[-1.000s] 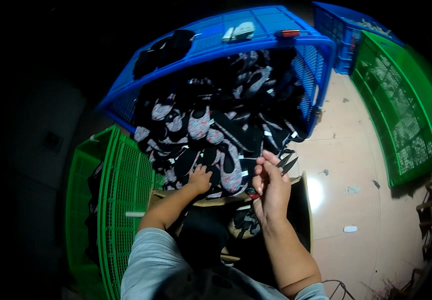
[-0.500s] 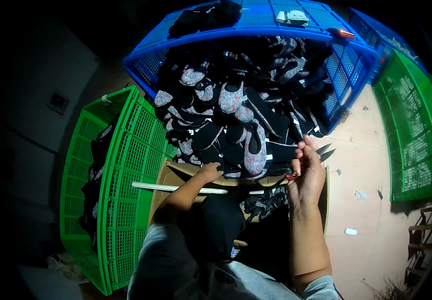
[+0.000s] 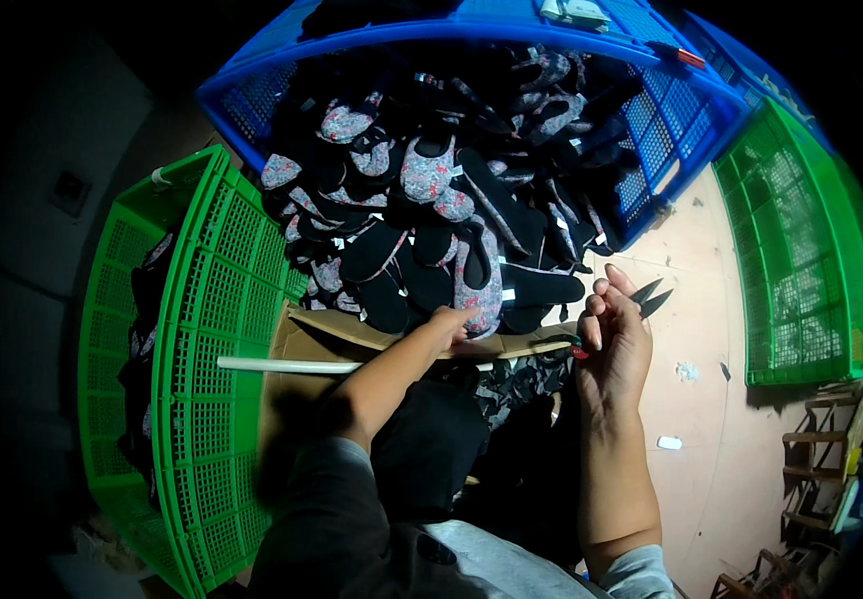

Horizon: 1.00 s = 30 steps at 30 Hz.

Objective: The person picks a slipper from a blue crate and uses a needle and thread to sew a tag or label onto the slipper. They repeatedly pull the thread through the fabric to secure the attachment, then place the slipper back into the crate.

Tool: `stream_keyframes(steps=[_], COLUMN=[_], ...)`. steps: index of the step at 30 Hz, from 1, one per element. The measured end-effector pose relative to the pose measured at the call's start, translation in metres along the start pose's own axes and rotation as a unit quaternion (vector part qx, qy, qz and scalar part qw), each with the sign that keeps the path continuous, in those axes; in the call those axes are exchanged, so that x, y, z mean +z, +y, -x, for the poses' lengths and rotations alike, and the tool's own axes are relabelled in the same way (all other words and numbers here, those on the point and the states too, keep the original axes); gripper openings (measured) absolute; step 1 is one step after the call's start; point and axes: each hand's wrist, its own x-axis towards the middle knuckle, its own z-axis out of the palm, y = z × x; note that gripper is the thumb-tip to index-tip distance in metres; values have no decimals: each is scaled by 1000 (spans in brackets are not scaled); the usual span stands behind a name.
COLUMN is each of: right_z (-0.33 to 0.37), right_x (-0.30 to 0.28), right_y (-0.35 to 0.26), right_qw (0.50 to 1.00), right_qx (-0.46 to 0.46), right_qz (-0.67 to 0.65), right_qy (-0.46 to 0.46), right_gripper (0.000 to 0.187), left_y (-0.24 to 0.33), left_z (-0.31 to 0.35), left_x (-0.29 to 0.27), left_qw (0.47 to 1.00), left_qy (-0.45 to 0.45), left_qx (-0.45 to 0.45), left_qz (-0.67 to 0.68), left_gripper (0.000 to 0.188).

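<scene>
My left hand (image 3: 449, 327) reaches to the near edge of a pile of floral slippers. Its fingers are closed at the toe of one grey-and-pink floral slipper (image 3: 478, 285), which still lies on the pile; the fingertips are partly hidden. To the right, my raised right hand (image 3: 614, 334) holds a pair of scissors (image 3: 654, 298). Their dark blades stick out past the fingers, slightly apart, and a bit of red handle shows below the palm. Black slipper soles (image 3: 546, 287) lie between the two hands.
A blue crate (image 3: 641, 215) on its side holds the pile. Green crates stand at the left (image 3: 207, 399) and right (image 3: 831, 299). Before me is a cardboard box (image 3: 326, 339) with dark scraps (image 3: 511, 384) inside and a white rod (image 3: 282, 365) across it.
My left hand has moved right along the pile, from a black sole to the floral slipper's toe. My right hand keeps the scissors in about the same place. The view has shifted slightly.
</scene>
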Motion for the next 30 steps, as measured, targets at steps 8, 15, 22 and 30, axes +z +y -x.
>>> stream_keyframes(steps=[8,15,22,30], right_z=[11,24,56,95], right_x=[5,-5,-2,-24], right_y=[-2,-6,1,85], right_qw=[997,984,935,816], right_qx=[17,37,117,151], right_qz=[64,163,284,379], right_qy=[-30,-63,-175,-410], right_gripper=[30,31,25,25], left_y=[7,21,-79,-184], left_z=[0,211,382,409], left_x=[0,-90,-166,-190], left_qw=[969,912,926,961], left_qy=[-38,-241,-296,-178], left_qx=[7,115,160,193], left_qz=[245,312,173,-81], left_gripper=[51,45,79,62])
